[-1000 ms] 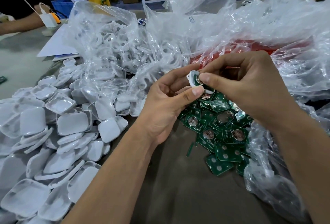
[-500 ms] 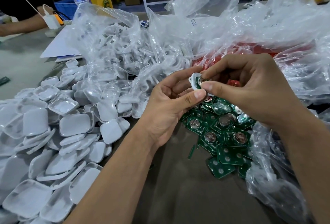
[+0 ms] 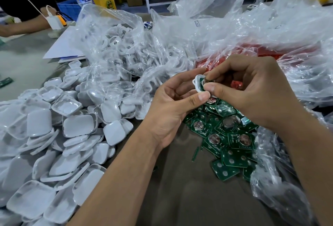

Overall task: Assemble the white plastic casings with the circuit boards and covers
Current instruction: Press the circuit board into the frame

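Most of the white casing [image 3: 199,85] is hidden behind my fingertips — I can see only its left rim and a sliver of green board with a metal disc inside, and whether the board is fully seated I cannot tell. My left hand [image 3: 173,110] is curled around it from the near left, thumb pressing the lower edge, fingers behind the top. My right hand [image 3: 252,90] pinches it from the right, thumb and forefinger closed on the rim. The casing sits between both hands, held up above the pile of green circuit boards [image 3: 228,135] on the surface [image 3: 180,189]. White covers [image 3: 59,135] lie heaped at the near left, cut off by the frame edge; further casings show blurred through the clear plastic bag [image 3: 126,49] at the far side.
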A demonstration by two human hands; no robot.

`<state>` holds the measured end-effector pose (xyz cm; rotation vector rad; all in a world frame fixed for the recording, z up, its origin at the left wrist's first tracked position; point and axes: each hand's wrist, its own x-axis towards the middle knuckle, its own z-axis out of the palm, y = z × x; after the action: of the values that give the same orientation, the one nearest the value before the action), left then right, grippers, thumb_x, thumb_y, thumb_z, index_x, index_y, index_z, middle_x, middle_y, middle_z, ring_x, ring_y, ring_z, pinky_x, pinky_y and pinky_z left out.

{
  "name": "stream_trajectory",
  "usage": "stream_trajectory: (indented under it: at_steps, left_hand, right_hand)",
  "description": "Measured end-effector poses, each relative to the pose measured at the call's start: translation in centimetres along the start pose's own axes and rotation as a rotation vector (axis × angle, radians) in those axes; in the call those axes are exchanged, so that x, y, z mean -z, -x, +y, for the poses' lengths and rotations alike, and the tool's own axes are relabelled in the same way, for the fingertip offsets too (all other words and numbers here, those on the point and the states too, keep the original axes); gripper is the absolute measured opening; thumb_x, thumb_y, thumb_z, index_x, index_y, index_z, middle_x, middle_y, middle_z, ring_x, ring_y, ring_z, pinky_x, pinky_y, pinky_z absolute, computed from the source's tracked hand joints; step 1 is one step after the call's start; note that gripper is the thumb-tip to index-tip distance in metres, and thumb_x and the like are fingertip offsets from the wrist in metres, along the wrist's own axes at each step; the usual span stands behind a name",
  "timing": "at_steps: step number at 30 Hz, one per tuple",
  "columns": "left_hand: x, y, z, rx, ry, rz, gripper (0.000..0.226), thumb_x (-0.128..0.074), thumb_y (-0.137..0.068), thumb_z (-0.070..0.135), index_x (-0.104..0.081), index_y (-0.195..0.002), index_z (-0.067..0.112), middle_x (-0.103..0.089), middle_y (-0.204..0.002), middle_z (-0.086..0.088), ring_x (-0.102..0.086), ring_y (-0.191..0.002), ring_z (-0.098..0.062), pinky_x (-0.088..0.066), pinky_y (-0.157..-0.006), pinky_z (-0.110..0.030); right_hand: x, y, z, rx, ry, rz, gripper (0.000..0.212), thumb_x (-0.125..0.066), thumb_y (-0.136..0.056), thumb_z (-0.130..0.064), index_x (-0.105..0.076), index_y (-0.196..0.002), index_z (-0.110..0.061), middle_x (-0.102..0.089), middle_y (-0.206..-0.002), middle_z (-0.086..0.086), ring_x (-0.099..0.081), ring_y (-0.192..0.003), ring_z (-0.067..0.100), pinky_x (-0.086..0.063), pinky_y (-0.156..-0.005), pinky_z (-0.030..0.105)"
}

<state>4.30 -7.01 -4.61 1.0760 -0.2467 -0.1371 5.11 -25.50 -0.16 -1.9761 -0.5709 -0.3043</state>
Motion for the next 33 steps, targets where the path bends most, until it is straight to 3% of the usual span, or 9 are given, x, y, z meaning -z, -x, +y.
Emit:
stream_trajectory:
  at_steps: [17, 22, 27, 31, 33]
  left_hand:
    - [0.0, 0.0, -0.2, -0.026, -0.003, -0.014, 0.043, -0.072, -0.079, -0.007, -0.07, -0.12, 0.01, -0.076, -0.109, -0.011, -0.07, -0.107, -0.024, -0.054, -0.103, -0.04]
    - [0.0, -0.1, -0.2, -0.02, 0.004, 0.03, 0.041, -0.074, -0.079, -0.004, -0.071, -0.117, 0.009, -0.076, -0.106, -0.012, -0.071, -0.105, -0.025, -0.056, -0.097, -0.036]
    - [0.0, -0.1, 0.0, -0.005, 0.058, 0.033, 0.044, -0.078, -0.077, 0.009, -0.069, -0.121, 0.007, -0.074, -0.113, -0.017, -0.071, -0.107, -0.026, -0.057, -0.095, -0.037]
    - [-0.2, -0.1, 0.2, 0.036, 0.103, 0.022, 0.045, -0.07, -0.085, 0.01, -0.064, -0.13, 0.006, -0.071, -0.124, -0.016, -0.069, -0.116, -0.024, -0.06, -0.093, -0.037]
    - [-0.4, -0.1, 0.4, 0.079, 0.126, 0.018, 0.044, -0.067, -0.088, 0.015, -0.064, -0.13, 0.003, -0.07, -0.123, -0.016, -0.069, -0.11, -0.024, -0.062, -0.086, -0.033]
  right_hand:
    - [-0.2, 0.0, 0.6, -0.032, -0.039, -0.005, 0.011, -0.085, -0.081, -0.019, -0.078, -0.089, -0.018, -0.076, -0.082, 0.002, -0.072, -0.074, 0.027, -0.062, -0.07, 0.046]
    - [-1.0, -0.2, 1.0, -0.066, -0.135, 0.015, 0.011, -0.086, -0.083, -0.015, -0.078, -0.091, -0.012, -0.077, -0.081, 0.006, -0.073, -0.074, 0.03, -0.063, -0.068, 0.04]
    - [-1.7, -0.1, 1.4, -0.107, -0.383, 0.028, 0.02, -0.084, -0.08, -0.013, -0.075, -0.094, -0.001, -0.07, -0.066, -0.006, -0.06, -0.052, 0.0, -0.047, -0.052, 0.01]
    - [-2.0, -0.1, 1.2, -0.068, -0.376, 0.058, 0.016, -0.083, -0.084, -0.007, -0.078, -0.098, -0.003, -0.077, -0.083, 0.015, -0.074, -0.072, 0.023, -0.062, -0.07, 0.027]
    - [-2.0, -0.1, 1.1, -0.041, -0.305, 0.067, 0.013, -0.083, -0.086, -0.009, -0.08, -0.098, -0.006, -0.077, -0.084, 0.015, -0.072, -0.072, 0.024, -0.062, -0.07, 0.031]
